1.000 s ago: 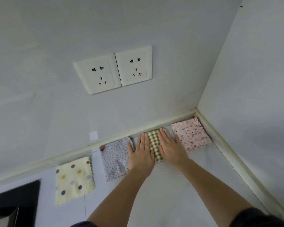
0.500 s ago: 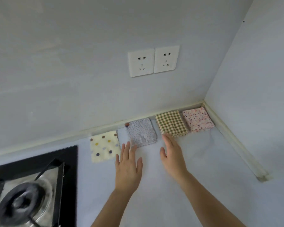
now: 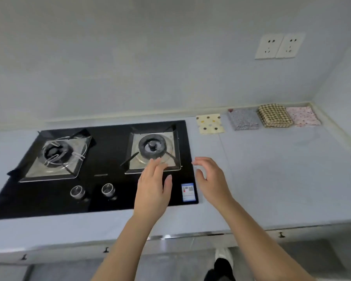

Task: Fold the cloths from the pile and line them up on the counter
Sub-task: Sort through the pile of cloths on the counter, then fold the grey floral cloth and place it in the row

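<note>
Left hand (image 3: 152, 191), right hand (image 3: 212, 179) outstretched, empty, above counter (image 3: 272, 179).

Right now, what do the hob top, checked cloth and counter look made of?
Hob top: likely black glass, glossy; faint reflections under the knobs. Checked cloth: woven fabric, matte; stacked folded edges show. Counter: pale, smooth, faint seam line; stone or laminate, cannot tell.

Four folded cloths sit right of the hob (image 3: 49, 199): cream dotted cloth (image 3: 210, 124), grey floral cloth (image 3: 244, 122), brown checked cloth (image 3: 275, 115), pink floral cloth (image 3: 303, 116). The hob carries two burners, left burner (image 3: 56, 152) and right burner (image 3: 152, 146), two knobs, left knob (image 3: 77, 192) and right knob (image 3: 108, 189), and one blue label (image 3: 188, 192). Above-right of the hob are two sockets: left socket (image 3: 268, 46), right socket (image 3: 290, 45). Two hands are at the hob's right edge: left hand (image 3: 152, 189), right hand (image 3: 211, 179).
</note>
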`<state>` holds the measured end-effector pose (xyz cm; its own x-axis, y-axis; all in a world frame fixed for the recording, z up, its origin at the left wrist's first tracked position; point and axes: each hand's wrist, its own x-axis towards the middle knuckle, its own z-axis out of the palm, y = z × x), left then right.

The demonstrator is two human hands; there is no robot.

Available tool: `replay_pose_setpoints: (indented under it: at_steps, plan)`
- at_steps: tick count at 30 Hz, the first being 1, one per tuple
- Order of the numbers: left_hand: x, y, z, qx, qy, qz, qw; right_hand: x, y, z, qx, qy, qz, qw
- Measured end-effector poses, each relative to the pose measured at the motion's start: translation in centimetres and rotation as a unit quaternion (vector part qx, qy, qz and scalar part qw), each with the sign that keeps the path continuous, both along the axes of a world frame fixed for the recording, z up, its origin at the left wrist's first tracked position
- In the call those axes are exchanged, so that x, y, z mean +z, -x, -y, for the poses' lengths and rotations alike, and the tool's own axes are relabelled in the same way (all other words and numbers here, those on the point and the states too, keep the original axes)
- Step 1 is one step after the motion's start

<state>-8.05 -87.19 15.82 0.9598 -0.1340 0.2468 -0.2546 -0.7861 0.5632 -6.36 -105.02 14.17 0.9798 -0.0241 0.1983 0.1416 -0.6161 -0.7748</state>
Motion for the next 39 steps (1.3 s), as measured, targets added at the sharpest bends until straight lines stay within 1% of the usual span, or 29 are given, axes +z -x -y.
replay_pose_setpoints:
  at_steps: [5,9,12,19,23,27,29,33,39]
  plan:
    - [1.3,5.2,-10.5,0.087,0.022,0.001,0.996,2.0,3.2,-10.1,0.071,0.003,-0.002,0.997]
    - [1.9,6.5,-16.7,0.147,0.029,0.007,0.989,2.9,2.6,-16.6,0.116,0.014,-0.002,0.993]
    - [2.0,6.5,-21.3,0.171,0.032,0.018,0.985,3.1,1.5,-21.6,0.151,0.017,-0.001,0.988]
    - [1.5,3.4,-33.4,0.188,-0.005,0.021,0.982,1.3,-3.3,-33.0,0.170,-0.005,-0.022,0.985]
    - [1.1,0.8,-40.6,0.216,0.016,0.000,0.976,0.6,-6.5,-40.8,0.191,-0.013,-0.044,0.981]
    - [1.3,-1.8,-48.0,0.264,0.043,0.005,0.964,1.1,-9.7,-49.7,0.259,-0.002,-0.053,0.964]
    - [1.0,-2.3,-51.1,0.288,0.054,-0.010,0.956,1.4,-10.7,-53.3,0.277,0.009,-0.061,0.959]
    - [-0.2,-2.5,-57.7,0.304,0.042,-0.046,0.951,1.0,-11.9,-59.5,0.281,0.008,-0.070,0.957]
    - [-2.2,-3.7,-70.5,0.302,0.014,-0.080,0.950,-0.5,-12.8,-69.9,0.311,0.029,-0.103,0.944]
